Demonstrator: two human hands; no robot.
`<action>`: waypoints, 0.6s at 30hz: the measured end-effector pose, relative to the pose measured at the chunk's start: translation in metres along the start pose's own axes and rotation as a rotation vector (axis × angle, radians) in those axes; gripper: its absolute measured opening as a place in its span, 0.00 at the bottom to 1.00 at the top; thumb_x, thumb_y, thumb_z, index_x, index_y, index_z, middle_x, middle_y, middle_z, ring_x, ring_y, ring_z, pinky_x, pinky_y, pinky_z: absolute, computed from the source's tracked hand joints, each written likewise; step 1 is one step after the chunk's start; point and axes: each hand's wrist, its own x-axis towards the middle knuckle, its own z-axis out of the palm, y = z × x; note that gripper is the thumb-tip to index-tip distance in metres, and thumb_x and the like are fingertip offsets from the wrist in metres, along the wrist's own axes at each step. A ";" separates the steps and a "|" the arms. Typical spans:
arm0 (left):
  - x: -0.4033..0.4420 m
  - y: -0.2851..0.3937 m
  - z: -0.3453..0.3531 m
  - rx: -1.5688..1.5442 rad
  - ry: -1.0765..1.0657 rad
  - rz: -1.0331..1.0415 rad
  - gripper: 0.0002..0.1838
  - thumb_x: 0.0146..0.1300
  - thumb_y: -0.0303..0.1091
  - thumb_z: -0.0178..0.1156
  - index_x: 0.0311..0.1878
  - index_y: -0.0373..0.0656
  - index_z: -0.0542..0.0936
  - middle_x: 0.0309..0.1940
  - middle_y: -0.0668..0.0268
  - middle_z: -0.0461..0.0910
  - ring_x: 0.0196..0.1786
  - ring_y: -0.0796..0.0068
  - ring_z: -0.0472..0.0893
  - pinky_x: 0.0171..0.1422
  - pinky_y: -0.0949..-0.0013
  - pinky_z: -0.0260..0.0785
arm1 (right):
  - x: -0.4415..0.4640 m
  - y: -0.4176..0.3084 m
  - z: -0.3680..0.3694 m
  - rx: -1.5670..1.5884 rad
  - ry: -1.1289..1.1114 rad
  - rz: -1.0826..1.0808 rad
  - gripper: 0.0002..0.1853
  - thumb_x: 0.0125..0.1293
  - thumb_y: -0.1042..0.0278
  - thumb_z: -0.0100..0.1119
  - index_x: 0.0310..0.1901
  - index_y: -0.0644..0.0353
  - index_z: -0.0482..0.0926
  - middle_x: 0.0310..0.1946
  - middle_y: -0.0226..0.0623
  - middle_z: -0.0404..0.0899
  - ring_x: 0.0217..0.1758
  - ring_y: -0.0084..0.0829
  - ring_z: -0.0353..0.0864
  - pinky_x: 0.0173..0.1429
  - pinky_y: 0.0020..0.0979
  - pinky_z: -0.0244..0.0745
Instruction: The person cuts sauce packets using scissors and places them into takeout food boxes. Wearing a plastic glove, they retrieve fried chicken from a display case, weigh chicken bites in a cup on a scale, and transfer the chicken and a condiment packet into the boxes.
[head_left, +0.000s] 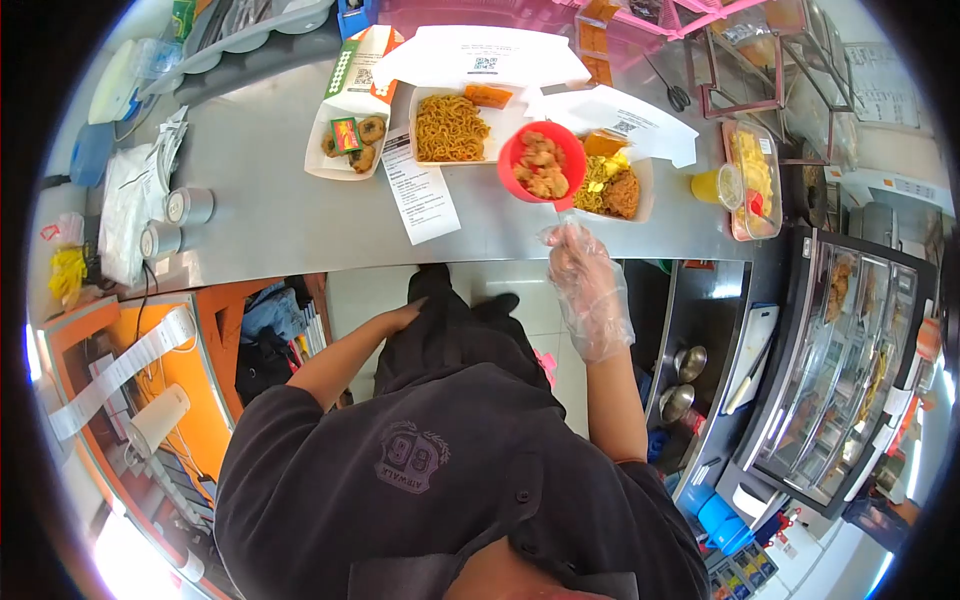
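Observation:
My right hand (590,290), in a clear plastic glove, is closed on the handle of a red scoop (508,170). Fried chicken pieces (541,166) fill the scoop, which is over the counter between two open food boxes. The box on its left holds noodles (452,128) and an orange packet (487,96). In the box on its right lie noodles, yellow bits and fried chicken (620,193). Bare and low beside my body, my left hand (408,313) is near my thigh, its fingers mostly hidden.
A box with ring-shaped fried pieces (368,160) and a printed receipt (425,200) lie left of the noodles. Two cans (188,206) stand farther left. A cup with yellow contents (716,186), a clear tray (755,180) and scissors (678,97) are at the right.

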 end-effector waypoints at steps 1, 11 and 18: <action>0.010 0.001 0.004 0.198 0.038 0.158 0.39 0.59 0.64 0.49 0.69 0.53 0.60 0.71 0.58 0.55 0.70 0.54 0.60 0.68 0.42 0.53 | -0.008 0.000 -0.008 0.005 -0.001 0.002 0.16 0.71 0.55 0.48 0.35 0.60 0.74 0.12 0.20 0.55 0.14 0.15 0.53 0.21 0.21 0.47; 0.049 0.080 0.093 0.568 -0.260 0.038 0.35 0.64 0.58 0.45 0.71 0.54 0.57 0.72 0.50 0.47 0.72 0.43 0.49 0.70 0.40 0.46 | -0.145 0.012 -0.122 0.076 0.127 -0.185 0.13 0.70 0.59 0.49 0.38 0.62 0.73 0.17 0.19 0.59 0.17 0.14 0.56 0.22 0.20 0.49; 0.038 0.126 0.147 0.387 -0.096 -0.470 0.34 0.64 0.55 0.49 0.68 0.45 0.62 0.67 0.46 0.57 0.67 0.41 0.59 0.65 0.42 0.57 | -0.266 0.061 -0.246 0.208 0.389 -0.352 0.11 0.68 0.61 0.53 0.36 0.61 0.75 0.16 0.19 0.59 0.16 0.13 0.55 0.20 0.20 0.47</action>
